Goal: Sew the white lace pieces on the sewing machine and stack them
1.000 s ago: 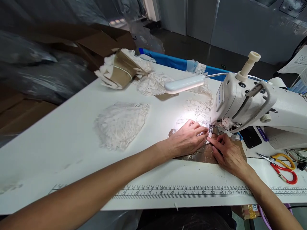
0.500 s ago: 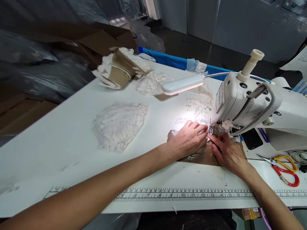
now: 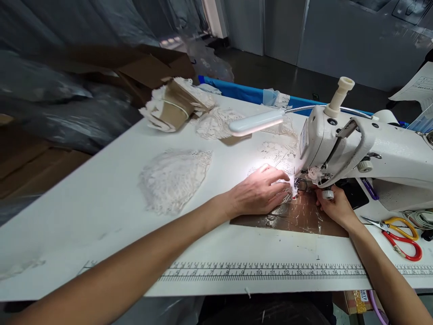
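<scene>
My left hand (image 3: 265,190) lies palm down on white lace fabric (image 3: 277,153), fingers slightly apart and bent, just left of the presser foot (image 3: 300,184). The lit sewing machine (image 3: 314,140) stands over the lace. To the right of the foot is my right hand (image 3: 334,205), its fingers curled in under the machine head behind a small knob. Its fingertips are partly hidden, and what they pinch cannot be made out. Beneath both hands a shiny brown sheet (image 3: 294,216) covers the machine bed.
A loose lace piece (image 3: 176,178) lies left on the table. Behind are a tied lace bundle (image 3: 174,108) and a white lamp (image 3: 257,123). Scissors (image 3: 401,232), a black phone (image 3: 353,192) and a purple cutter (image 3: 369,188) lie right. A printed ruler (image 3: 257,272) runs along the front edge.
My right hand has moved right, away from the left hand, to beside the presser foot. The left hand has flattened on the lace, and more brown sheet shows. The view has shifted slightly.
</scene>
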Available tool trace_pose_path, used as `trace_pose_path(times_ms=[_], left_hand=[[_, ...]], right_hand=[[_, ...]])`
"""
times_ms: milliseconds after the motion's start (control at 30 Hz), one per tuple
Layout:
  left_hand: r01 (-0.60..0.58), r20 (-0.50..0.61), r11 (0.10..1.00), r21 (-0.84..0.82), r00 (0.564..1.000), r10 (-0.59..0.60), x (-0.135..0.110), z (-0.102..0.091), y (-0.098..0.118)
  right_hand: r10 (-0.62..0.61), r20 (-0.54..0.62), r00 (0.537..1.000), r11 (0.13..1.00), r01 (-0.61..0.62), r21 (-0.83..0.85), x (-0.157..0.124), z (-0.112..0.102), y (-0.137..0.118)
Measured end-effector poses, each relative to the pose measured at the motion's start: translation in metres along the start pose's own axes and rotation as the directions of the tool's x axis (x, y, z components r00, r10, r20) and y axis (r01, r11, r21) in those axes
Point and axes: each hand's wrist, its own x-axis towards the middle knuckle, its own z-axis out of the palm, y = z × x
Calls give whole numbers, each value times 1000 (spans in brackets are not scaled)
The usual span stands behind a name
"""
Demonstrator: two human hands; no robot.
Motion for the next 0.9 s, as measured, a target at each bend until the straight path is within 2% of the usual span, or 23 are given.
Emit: trace_pose_path(times_ms=[100,167,200,267,367,467,600,667,800,900], left_hand=[[-116,84,982,-151,988,130,0,0,-7],[-107,100,975,-194,987,128,1,5,-9],[-76,98,975,-208,990,98,1,8,-8],[52,77,970,-236,996,-34,3,12,-6],[266,13,921,-286,962,-274,5,15,-2],[320,-37,889,-327,936,-350,6,15,1],[260,-82,904,-339,949,-304,6,15,2],[194,-78,929,-316,970,-229,6,14,2],[55,26,981,-184,998,-51,3,13,1],[26,69,993,-112,997,-18,2,12,-1]], right_hand=[[-61,-49,997,996,58,-68,-5,5,1],[-130,-84,988,982,117,-148,-9,8,-4],[-177,-96,979,967,155,-202,-11,9,-6],[-278,-77,957,914,240,-326,-15,12,-11],[-379,46,924,803,353,-481,-19,16,-14],[-439,139,887,694,434,-574,-20,18,-14],[-437,228,870,614,473,-632,-19,17,-16],[-405,249,880,628,466,-623,-20,16,-18],[-348,265,899,681,437,-588,-22,15,-21],[-320,276,906,696,422,-581,-23,15,-22]])
